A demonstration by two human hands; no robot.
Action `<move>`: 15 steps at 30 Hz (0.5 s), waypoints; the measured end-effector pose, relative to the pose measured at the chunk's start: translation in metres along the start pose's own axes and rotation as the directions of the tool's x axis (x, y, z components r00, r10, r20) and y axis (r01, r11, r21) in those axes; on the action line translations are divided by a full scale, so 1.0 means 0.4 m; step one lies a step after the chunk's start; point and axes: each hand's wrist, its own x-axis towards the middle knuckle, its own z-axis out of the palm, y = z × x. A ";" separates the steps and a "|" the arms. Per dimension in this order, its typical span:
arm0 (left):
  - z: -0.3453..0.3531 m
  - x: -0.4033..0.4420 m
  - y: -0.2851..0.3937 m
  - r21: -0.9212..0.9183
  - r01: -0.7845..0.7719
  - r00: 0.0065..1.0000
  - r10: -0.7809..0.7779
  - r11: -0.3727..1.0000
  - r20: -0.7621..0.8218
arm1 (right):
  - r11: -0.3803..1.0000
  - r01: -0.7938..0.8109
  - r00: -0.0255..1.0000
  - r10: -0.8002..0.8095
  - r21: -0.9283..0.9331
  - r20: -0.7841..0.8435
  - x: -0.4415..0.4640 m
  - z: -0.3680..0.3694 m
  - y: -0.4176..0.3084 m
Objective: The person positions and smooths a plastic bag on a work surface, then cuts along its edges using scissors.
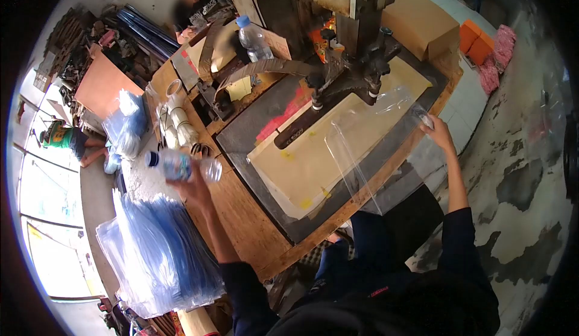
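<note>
Holding a clear plastic sheet [362, 155] above the beige board [277, 179] and across the front edge of the worktop [241, 215]. Pinching its right side between thumb and fingers of the right hand [441, 134], probably to keep thin film from sagging flat. Pointing with one crease from mid-board toward the front edge; impossible to tell the long axis through such transparency. Gripping a bottle [178, 165] in the left hand [196, 185] with fingers curled round, tipped nearly sideways, cap leftward, beyond the worktop's left edge, near stacked plastic sleeves [163, 257].
</note>
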 end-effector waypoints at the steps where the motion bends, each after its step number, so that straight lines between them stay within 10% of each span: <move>1: -0.044 -0.026 0.038 0.099 -0.116 0.993 0.118 0.988 -0.020 | 1.000 0.000 1.000 0.000 0.003 0.004 0.012 0.013 0.005; 5: -0.163 -0.039 -0.078 0.483 -0.100 0.960 0.212 0.870 -0.184 | 1.000 -0.001 0.996 0.001 0.001 -0.085 0.024 0.044 -0.035; 11: -0.186 -0.113 -0.013 0.338 0.054 0.940 0.067 0.939 -0.335 | 1.000 -0.010 1.000 0.010 0.012 0.011 -0.017 0.093 -0.113; 15: -0.177 -0.168 0.014 0.116 0.023 0.990 -0.006 0.993 -0.143 | 0.998 0.058 0.998 -0.059 0.038 0.017 -0.081 0.103 -0.177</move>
